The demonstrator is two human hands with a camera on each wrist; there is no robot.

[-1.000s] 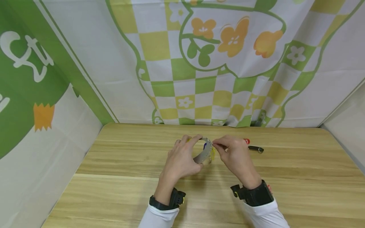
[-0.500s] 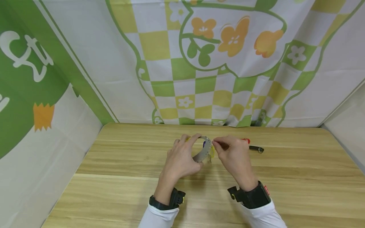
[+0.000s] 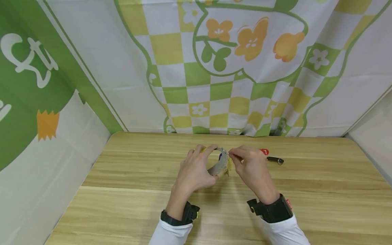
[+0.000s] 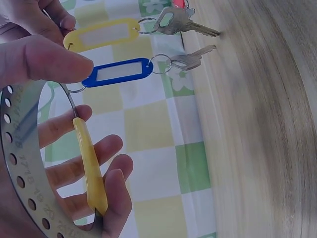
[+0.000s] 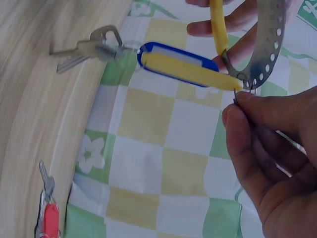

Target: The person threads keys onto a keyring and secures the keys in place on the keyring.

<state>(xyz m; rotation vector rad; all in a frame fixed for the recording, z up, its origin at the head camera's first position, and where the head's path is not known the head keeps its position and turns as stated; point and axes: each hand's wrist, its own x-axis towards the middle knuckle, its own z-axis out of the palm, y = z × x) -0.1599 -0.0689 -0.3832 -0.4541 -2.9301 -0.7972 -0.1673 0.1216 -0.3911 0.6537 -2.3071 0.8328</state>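
My left hand (image 3: pixel 194 170) grips a round metal key loop with a row of small holes (image 4: pixel 17 171) and a yellow handle (image 4: pixel 89 166); the fingers curl about that handle. From the loop hang a blue key tag (image 4: pixel 119 72) with a key (image 4: pixel 187 60) and a yellow key tag (image 4: pixel 101 34) with another key (image 4: pixel 171 22). My right hand (image 3: pixel 252 170) pinches the thin wire at the top of the yellow tag between thumb and index finger, right at the loop's holed edge. In the right wrist view, the yellow tag overlaps the blue one.
Beyond my right hand, a red key tag (image 3: pixel 264 151) lies on the wooden table (image 3: pixel 128 204) with keys (image 5: pixel 47 183) attached. Close to it lies a small black object with a metal ring (image 3: pixel 275 160). A checked, flowered curtain (image 3: pixel 196 95) hangs behind the table.
My right hand shifts slightly left, then back right, still pinching at the loop's edge. The hanging tags and keys swing a little. My left hand stays in place.
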